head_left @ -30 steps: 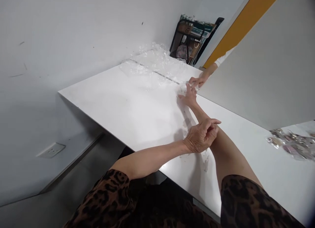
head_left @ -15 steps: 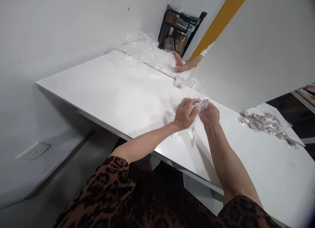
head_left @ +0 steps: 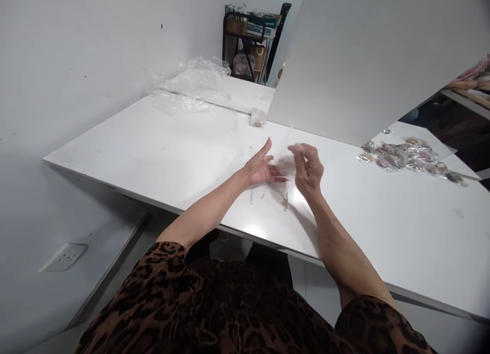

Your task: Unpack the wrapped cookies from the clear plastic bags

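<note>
My left hand (head_left: 261, 169) is held over the white table (head_left: 199, 160) with its fingers spread and thumb raised. Facing it, my right hand (head_left: 308, 168) has its fingers pinched together. A small clear plastic bag (head_left: 285, 165), smeared by motion, hangs from those fingers between the two hands; its contents cannot be made out. The left fingertips are close to the bag, but whether they touch it is unclear. Below the hands, small scraps (head_left: 285, 202) lie on the tabletop. Beyond them sits a small filled clear packet (head_left: 257, 118).
A pile of small clear packets (head_left: 409, 155) lies on the right. Crumpled clear plastic bags (head_left: 199, 81) rest at the back left near the wall. A large pale panel (head_left: 344, 63) rises along the table's far side. Behind stands a loaded black cart (head_left: 245, 38).
My hands have come apart; the left has let go of the plastic and spread its fingers. Another person's hand at the back has gone from sight. The camera view has shifted.
</note>
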`<state>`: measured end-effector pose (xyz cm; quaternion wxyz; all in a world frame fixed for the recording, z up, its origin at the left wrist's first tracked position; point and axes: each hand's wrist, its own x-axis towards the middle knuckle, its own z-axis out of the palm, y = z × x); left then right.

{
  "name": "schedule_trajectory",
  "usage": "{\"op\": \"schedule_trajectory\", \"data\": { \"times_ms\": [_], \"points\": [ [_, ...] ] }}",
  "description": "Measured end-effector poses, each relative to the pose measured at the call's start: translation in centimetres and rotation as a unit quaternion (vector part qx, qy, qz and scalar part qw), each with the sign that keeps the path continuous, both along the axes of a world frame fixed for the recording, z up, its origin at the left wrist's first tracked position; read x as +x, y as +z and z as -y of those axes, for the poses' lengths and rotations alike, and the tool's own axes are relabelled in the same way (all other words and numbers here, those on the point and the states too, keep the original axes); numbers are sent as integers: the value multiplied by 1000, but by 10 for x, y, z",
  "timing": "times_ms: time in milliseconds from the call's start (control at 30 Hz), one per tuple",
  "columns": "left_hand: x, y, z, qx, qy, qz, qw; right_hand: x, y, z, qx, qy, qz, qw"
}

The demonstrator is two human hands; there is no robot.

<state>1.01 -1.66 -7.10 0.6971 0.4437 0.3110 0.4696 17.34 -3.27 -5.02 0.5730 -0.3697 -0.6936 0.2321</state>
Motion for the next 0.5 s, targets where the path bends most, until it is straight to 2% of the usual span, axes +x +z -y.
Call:
{"op": "schedule_trajectory", "data": {
  "times_ms": [67,167,233,300,367,433,500],
  "points": [
    [-1,4,1,-76,-13,63,995,-5,-5,2,11,79,79,994],
    [-3,8,-1,-191,-2,136,972,-10,-10,4,22,171,188,967],
    [-5,9,-4,-227,37,158,960,-11,-12,4,44,198,193,960],
    [-6,10,-7,-232,87,177,952,-10,-14,3,43,180,135,974],
    [-6,12,-7,-214,111,204,949,-6,-15,0,17,110,63,992],
    [-5,15,-4,-194,105,229,948,-3,-17,-6,-12,29,28,999],
    [-4,19,1,-179,93,237,950,1,-21,-14,-55,-7,29,998]
  ]
}}
